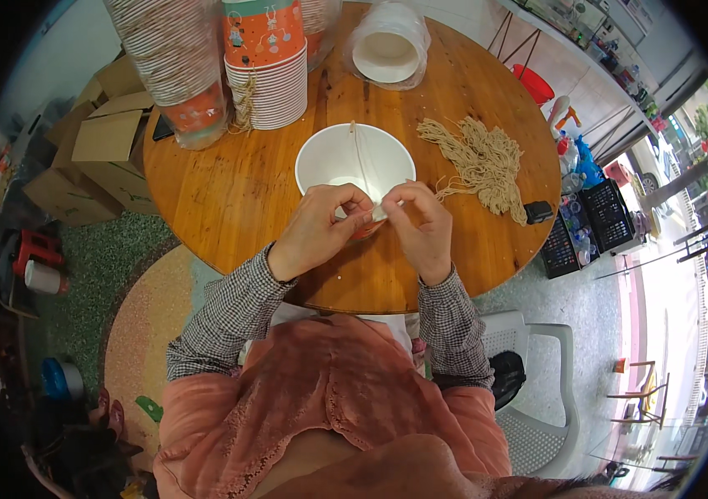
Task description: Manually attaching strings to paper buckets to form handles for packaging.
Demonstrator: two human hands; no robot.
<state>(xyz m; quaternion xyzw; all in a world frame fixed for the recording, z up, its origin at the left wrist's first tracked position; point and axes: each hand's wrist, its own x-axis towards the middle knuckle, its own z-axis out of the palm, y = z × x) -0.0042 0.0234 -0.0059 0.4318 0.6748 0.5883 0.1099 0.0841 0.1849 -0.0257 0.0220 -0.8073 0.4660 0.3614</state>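
Observation:
A white-lined paper bucket [318,166] stands before me on the round wooden table, its mouth tilted toward me and a little orange showing on its outside. A thin cord [361,158] runs from its far rim across the mouth to the near rim. There my left hand [325,226] pinches the cord end between thumb and fingers. Close beside it, my right hand [422,231] is also closed in a pinch at the same rim. The fingers hide the exact spot where cord and rim meet. Right of the bucket lies a loose bundle of tan cords [487,166].
Nested orange paper buckets [266,79] stand at the far left, beside a plastic-wrapped stack [175,66]. A wrapped white bucket stack [387,50] lies at the back. A small black object [538,211] sits near the table's right edge. Cardboard boxes [108,154] and a grey chair [541,399] flank the table.

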